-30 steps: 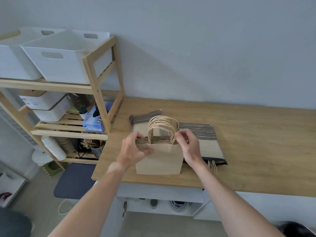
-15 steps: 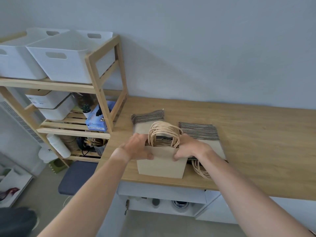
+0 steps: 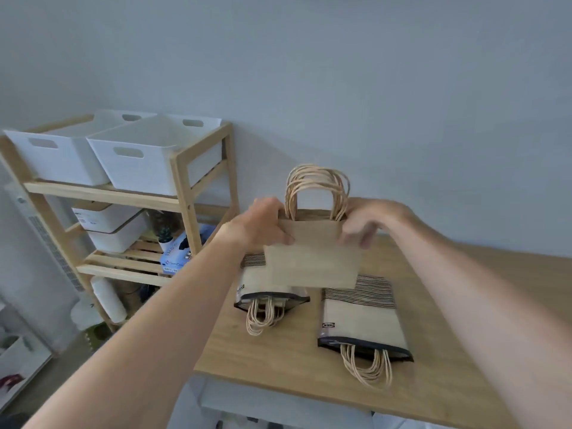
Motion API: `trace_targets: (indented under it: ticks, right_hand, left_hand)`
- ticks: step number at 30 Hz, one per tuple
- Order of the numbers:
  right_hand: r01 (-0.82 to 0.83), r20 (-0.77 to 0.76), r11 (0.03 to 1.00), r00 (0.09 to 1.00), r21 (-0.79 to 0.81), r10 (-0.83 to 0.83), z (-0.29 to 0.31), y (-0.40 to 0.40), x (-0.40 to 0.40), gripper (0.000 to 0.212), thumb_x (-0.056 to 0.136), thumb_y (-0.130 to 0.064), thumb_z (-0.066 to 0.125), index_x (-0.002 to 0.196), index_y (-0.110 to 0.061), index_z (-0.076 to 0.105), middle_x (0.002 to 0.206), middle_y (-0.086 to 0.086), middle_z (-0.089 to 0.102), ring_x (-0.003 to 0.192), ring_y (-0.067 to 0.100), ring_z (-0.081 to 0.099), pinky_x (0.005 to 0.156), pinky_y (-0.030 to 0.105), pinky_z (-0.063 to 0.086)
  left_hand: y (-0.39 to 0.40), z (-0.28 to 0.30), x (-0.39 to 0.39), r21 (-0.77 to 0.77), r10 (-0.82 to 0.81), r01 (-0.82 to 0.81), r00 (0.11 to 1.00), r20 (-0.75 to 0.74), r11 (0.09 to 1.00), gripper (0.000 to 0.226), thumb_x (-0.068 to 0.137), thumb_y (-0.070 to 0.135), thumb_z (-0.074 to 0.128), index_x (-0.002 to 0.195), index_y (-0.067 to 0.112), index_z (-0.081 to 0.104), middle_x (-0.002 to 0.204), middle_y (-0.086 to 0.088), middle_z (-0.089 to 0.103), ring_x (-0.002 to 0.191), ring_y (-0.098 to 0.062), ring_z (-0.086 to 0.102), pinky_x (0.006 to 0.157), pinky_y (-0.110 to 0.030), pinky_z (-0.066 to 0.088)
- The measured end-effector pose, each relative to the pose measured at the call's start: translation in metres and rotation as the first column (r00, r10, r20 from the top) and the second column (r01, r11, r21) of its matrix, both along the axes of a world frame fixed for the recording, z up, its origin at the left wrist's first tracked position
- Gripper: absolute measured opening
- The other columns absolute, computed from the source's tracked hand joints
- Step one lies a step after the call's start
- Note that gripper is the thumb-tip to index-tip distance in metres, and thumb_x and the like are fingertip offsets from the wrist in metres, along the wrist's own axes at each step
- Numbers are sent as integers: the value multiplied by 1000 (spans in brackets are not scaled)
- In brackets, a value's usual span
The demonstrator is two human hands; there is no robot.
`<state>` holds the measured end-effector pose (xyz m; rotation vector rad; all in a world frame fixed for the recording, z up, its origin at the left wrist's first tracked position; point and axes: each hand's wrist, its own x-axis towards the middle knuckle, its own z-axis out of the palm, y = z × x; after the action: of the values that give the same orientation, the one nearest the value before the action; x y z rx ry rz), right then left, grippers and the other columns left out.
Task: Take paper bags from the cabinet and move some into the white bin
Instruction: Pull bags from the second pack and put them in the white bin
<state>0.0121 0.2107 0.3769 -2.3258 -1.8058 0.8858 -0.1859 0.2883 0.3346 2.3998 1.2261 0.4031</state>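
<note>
Both hands point(image 3: 260, 232) point(image 3: 368, 226) gripped flat brown paper bag stack point(image 3: 312, 258), lifted above wooden tabletop point(image 3: 483, 308); white plastic bin point(image 3: 145, 156) unfilled.

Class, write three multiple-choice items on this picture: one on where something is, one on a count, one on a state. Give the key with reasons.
1. Where are the two white bins?
A. on the wooden shelf's top level
B. on the table
C. on the floor

2. How many packs of bags lie on the table?
A. one
B. two
C. four

3. What is the state of the stack of brown paper bags?
A. flat on the table
B. inside a bin
C. held up by both hands

Key: 1 A, the bins sit side by side on the wooden shelf. 2 B, the left pack and the right pack lie flat, handles toward the viewer. 3 C, the left hand and right hand grip the stack's top edge above the table.
</note>
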Motion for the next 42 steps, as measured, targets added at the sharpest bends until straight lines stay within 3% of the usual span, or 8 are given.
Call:
trace_targets:
  ticks: [4,7,10,24,31,35,39,42]
  right_hand:
    - [-87,132,981,989,176,64,84,32,4,22,86,-3,66,102,-18,61,103,1,60,74,18,65,64,30,60]
    - [-154,306,924,951,350,43,126,68,-8,24,85,-1,50,72,-21,48,77,0,50,61,16,53,44,22,39]
    - [-259,360,815,931,518,67,146,116,-25,16,82,-5,47,87,-19,51,85,4,54,71,20,53,54,27,39]
    - [-485,449,518,870,704,204,97,331,-176,23,81,6,35,73,-14,43,72,4,53,62,31,48,51,33,33]
    - [-532,492,562,837,634,237,40,412,-228,23,85,7,41,86,-15,49,92,9,59,82,34,58,63,34,36]
    - [-541,526,661,813,520,252,21,443,-232,20,87,-3,51,101,-11,62,103,11,64,95,37,64,68,33,42]
    - [-565,487,778,780,274,394,21,462,-244,37,83,-27,74,115,-12,63,107,7,63,96,32,62,71,32,44]
    - [-584,498,809,722,66,480,14,469,-254,66,66,-46,87,120,-18,62,114,2,62,104,27,61,73,31,45]
  left_hand:
    - [29,77,3,214,43,-57,996,73,975,16,70,24,79,81,23,68,79,2,61,77,-20,59,68,-26,50]
    - [61,126,-14,365,61,-92,994,94,927,25,73,14,61,59,26,45,66,5,48,75,-25,48,66,-24,38]
    - [97,159,-41,478,83,-110,994,76,872,19,72,14,52,69,28,41,71,4,50,78,-28,48,70,-25,37]
    - [277,139,-201,615,421,-275,901,-102,739,17,78,13,42,78,20,57,75,0,61,70,-30,58,56,-35,48]
    - [347,91,-242,586,479,-249,833,-277,771,25,86,14,43,94,25,64,98,-3,68,91,-32,65,70,-38,54]
    - [384,67,-245,355,401,-273,841,-364,894,31,90,23,59,121,18,60,125,-4,61,111,-29,60,94,-39,50]
    - [441,48,-258,220,341,-264,798,-497,939,32,67,43,70,98,36,66,95,19,71,82,0,65,74,-19,54]
    - [469,42,-253,167,314,-267,770,-555,949,25,72,35,70,96,43,68,94,20,71,87,-6,67,85,-35,56]
